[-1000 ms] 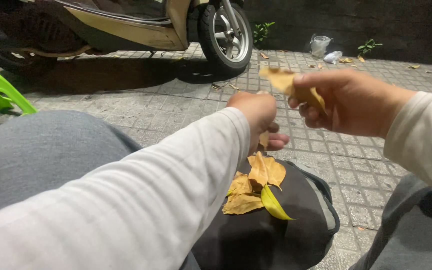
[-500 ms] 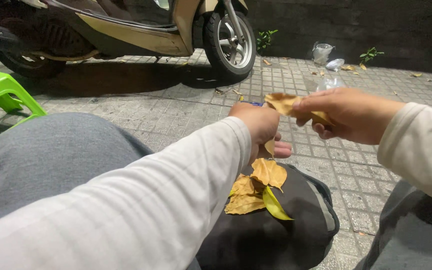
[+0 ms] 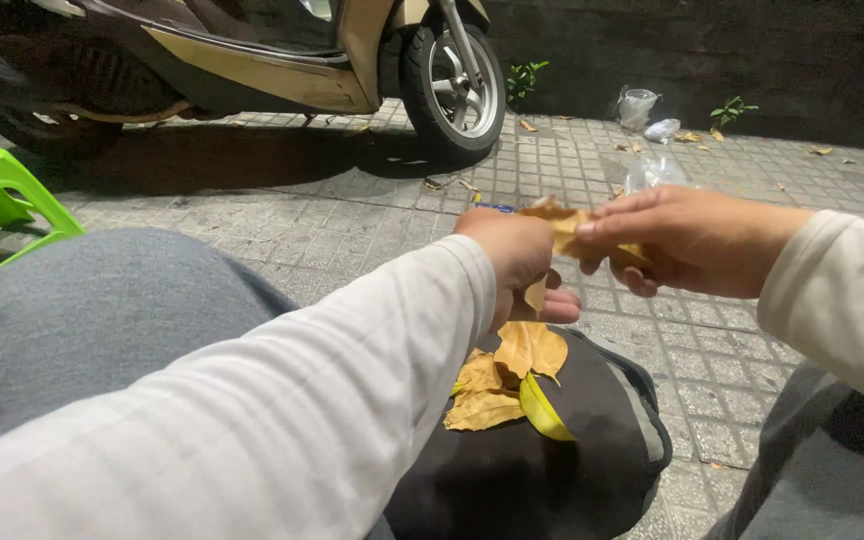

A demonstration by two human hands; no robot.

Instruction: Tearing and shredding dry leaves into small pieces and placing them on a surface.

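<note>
The right hand (image 3: 687,240) has dropped from chest height and come in toward the left hand (image 3: 517,255) over the last second, so the dry tan crinkled leaf (image 3: 564,228) it pinches between thumb and fingers now touches the left knuckles; the left hand is curled around a smaller brown leaf scrap (image 3: 536,294), fingers half closed; below them a heap of yellow-brown fallen leaves (image 3: 507,385) lies on a black fabric bag (image 3: 592,440) between grey-trousered knees; the two pieces look about to be joined.
</note>
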